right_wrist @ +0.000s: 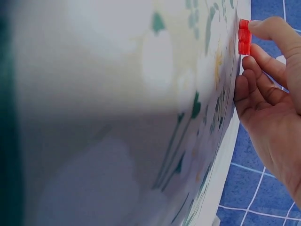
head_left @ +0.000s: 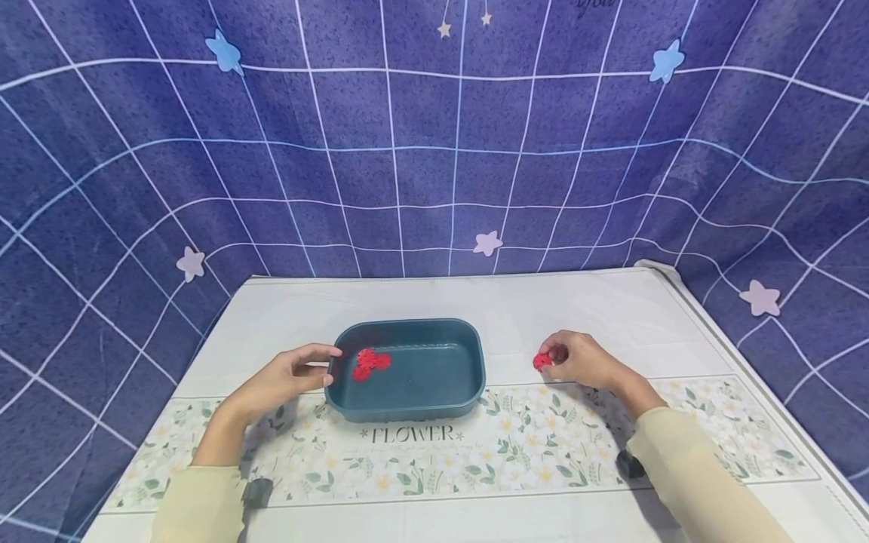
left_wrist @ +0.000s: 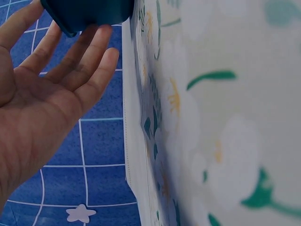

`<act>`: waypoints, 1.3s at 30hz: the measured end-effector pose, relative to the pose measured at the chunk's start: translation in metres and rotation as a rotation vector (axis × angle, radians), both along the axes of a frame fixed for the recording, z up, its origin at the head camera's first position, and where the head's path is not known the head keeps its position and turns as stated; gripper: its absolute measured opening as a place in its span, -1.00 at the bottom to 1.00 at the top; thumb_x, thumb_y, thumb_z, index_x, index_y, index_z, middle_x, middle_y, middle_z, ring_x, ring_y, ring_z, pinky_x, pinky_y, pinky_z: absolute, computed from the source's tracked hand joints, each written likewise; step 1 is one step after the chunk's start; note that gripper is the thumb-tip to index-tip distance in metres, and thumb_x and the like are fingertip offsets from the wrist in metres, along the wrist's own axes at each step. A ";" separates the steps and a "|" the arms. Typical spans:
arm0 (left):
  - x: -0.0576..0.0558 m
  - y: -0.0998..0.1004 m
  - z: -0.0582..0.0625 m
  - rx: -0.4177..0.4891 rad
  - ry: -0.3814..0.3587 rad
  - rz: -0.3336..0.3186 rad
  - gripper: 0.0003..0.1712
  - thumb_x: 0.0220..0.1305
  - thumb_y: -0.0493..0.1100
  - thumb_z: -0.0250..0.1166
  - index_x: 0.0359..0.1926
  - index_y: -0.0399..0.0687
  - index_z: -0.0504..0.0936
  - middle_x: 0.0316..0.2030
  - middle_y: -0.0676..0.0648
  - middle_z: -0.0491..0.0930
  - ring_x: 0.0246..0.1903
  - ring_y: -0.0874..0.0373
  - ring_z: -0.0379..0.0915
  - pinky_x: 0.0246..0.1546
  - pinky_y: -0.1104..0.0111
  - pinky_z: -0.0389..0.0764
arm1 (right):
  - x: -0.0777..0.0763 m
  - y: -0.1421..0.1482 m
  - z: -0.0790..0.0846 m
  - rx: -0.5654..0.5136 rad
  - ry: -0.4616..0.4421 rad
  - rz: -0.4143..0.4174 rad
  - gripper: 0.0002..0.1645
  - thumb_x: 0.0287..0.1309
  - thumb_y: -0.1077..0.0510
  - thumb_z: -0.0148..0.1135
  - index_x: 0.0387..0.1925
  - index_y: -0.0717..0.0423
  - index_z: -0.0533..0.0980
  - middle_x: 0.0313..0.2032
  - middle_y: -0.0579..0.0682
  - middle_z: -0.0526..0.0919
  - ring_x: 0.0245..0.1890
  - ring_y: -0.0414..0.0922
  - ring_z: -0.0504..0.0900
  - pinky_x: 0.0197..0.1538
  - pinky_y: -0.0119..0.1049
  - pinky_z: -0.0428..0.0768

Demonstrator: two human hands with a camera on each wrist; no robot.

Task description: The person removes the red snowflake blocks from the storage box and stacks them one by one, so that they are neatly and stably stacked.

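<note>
A dark teal rectangular tub [head_left: 421,413] stands on the table, with several small red pieces [head_left: 366,360] grouped at the left of its floor. My left hand [head_left: 296,375] holds the tub's left end, thumb and index finger at the rim. In the left wrist view, the other fingers [left_wrist: 94,61] reach up to the tub's wall. To the right of the tub, my right hand [head_left: 577,359] pinches a small red ridged plastic piece [head_left: 542,362] between thumb and fingers. The right wrist view shows this red piece [right_wrist: 244,36] edge-on, as stacked rounded segments, close to the table surface.
Under the tub's front edge runs a floral printed band [head_left: 434,467] across the white table cover [head_left: 563,302]. Behind and at both sides hangs a blue gridded cloth [head_left: 434,173] with star shapes. Dark wrist-worn devices [head_left: 258,492] sit by both sleeves.
</note>
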State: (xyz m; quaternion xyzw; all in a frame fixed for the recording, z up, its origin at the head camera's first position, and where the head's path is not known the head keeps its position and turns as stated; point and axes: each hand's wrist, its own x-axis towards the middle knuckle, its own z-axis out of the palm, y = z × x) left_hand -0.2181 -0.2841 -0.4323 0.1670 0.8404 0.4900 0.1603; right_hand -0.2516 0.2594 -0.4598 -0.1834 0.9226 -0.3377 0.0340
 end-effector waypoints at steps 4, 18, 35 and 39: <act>-0.002 0.000 0.000 0.006 -0.003 -0.005 -0.39 0.47 -0.08 0.30 0.44 -0.11 0.39 0.46 -0.29 0.35 0.40 -0.33 0.38 0.24 0.09 0.67 | 0.000 0.002 0.001 -0.023 -0.022 -0.009 -0.65 0.05 0.26 0.49 -0.09 0.22 0.64 -0.28 0.03 0.68 -0.27 -0.16 0.57 -0.20 -0.42 0.58; 0.000 -0.001 0.001 0.002 -0.004 0.002 -0.38 0.46 -0.06 0.31 0.44 -0.12 0.39 0.46 -0.29 0.36 0.40 -0.32 0.38 0.23 0.13 0.68 | -0.022 -0.053 0.056 -0.304 0.064 0.077 -0.66 0.20 0.30 0.38 0.03 0.20 0.63 -0.26 0.08 0.65 -0.22 -0.16 0.64 -0.02 -0.30 0.72; -0.003 -0.001 -0.002 -0.008 0.000 0.007 -0.38 0.45 -0.06 0.33 0.43 -0.09 0.42 0.45 -0.27 0.37 0.41 -0.33 0.37 0.25 0.10 0.67 | -0.039 -0.166 0.076 -0.455 -0.064 0.259 -0.61 0.14 0.31 0.40 0.05 0.19 0.64 -0.23 0.07 0.67 -0.18 -0.11 0.63 -0.12 -0.41 0.65; -0.001 -0.003 -0.002 -0.015 -0.003 0.015 -0.38 0.45 -0.06 0.33 0.43 -0.08 0.41 0.46 -0.27 0.36 0.42 -0.33 0.35 0.26 0.07 0.66 | -0.042 -0.189 0.076 -0.450 -0.080 0.294 -0.60 0.15 0.30 0.41 0.06 0.18 0.64 -0.23 0.06 0.66 -0.18 -0.11 0.62 -0.12 -0.40 0.65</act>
